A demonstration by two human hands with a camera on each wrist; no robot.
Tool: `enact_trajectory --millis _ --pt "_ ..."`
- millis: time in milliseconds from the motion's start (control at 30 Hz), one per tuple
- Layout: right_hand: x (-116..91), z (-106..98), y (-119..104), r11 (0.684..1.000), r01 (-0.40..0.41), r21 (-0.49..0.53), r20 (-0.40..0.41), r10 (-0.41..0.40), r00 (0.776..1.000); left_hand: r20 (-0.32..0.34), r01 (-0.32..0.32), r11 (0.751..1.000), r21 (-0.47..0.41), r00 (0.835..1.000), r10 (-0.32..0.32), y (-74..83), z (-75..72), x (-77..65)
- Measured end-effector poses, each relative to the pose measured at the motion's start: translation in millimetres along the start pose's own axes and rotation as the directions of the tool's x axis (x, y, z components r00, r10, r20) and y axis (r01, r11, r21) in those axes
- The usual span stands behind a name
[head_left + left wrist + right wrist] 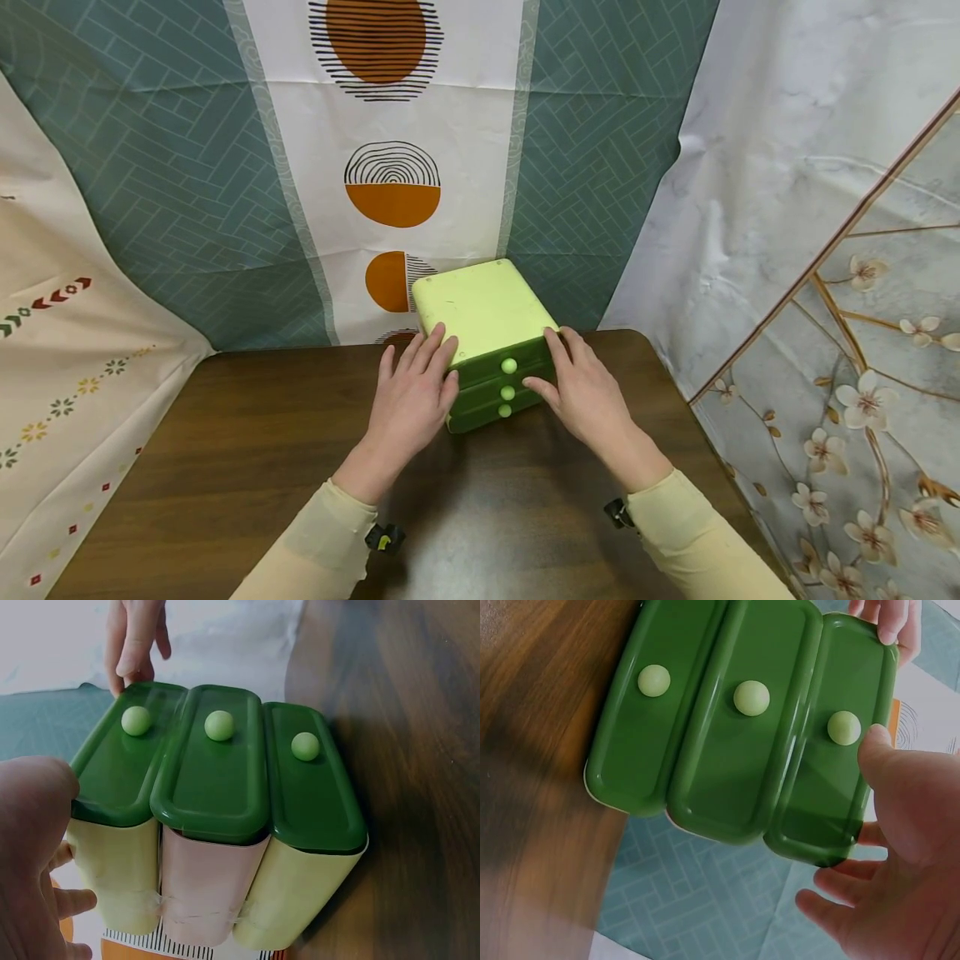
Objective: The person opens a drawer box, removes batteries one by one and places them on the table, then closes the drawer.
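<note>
A small three-tier drawer box [487,308] with a pale green top stands on the brown table, turned slightly at an angle. Its three dark green drawer fronts [727,765] each bear a round light green knob [220,726], and all of them sit closed. My left hand [411,402] touches the box's left side near the top front corner, fingers extended. At the opposite corner my right hand [588,398] rests its spread fingers along the side, with the thumb at the front edge of the top drawer. In the left wrist view the box's side shows yellow and pink tiers [214,889].
The wooden table [247,467] reaches back to a patterned teal and white curtain [465,108] right behind the box. A cream cloth [67,392] hangs on the left, and a floral cloth [840,433] on the right.
</note>
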State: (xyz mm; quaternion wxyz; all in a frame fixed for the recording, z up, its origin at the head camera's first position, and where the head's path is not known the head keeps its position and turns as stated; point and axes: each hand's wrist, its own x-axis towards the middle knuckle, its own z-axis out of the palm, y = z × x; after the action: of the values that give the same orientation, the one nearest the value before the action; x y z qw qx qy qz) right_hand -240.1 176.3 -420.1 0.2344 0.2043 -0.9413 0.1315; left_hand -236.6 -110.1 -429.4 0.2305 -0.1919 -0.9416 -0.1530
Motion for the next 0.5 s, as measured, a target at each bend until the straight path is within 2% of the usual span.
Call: enact_trajectory --millis 500 --pt "-2.1 2.4 -9.9 1.0 0.014 -0.013 -0.018 -0.014 1.0 -0.02 0.008 1.0 0.007 1.0 -0.008 -9.1 -2.1 -1.4"
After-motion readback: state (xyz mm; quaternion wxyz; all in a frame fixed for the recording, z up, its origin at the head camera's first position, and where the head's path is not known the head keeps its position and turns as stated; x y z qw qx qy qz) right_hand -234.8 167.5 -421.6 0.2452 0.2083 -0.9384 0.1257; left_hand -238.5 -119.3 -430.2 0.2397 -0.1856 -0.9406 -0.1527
